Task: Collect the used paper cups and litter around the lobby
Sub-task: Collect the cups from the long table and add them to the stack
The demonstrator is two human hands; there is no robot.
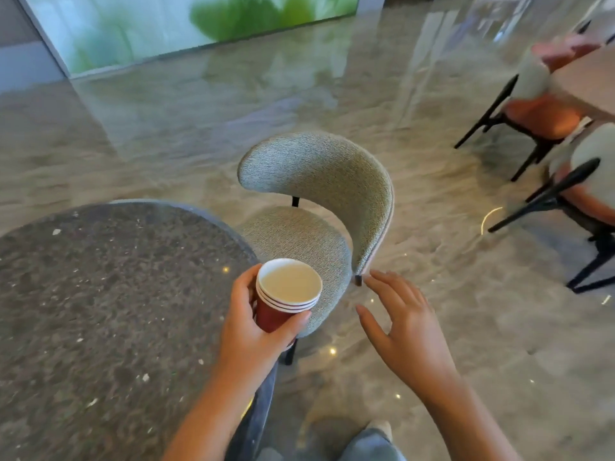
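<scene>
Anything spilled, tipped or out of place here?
Nothing stands out. The stacked red cups sit upright in the left hand; the grey chair stands upright. White flecks on the table may be pattern or crumbs.

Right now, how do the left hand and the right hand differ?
The left hand grips a stack of red cups, fingers curled round it; the right hand holds nothing, fingers spread. The left hand is at the table edge; the right hand hovers by the end of the chair back, contact unclear. Both are bare and held out in front, close to the chair.
</scene>
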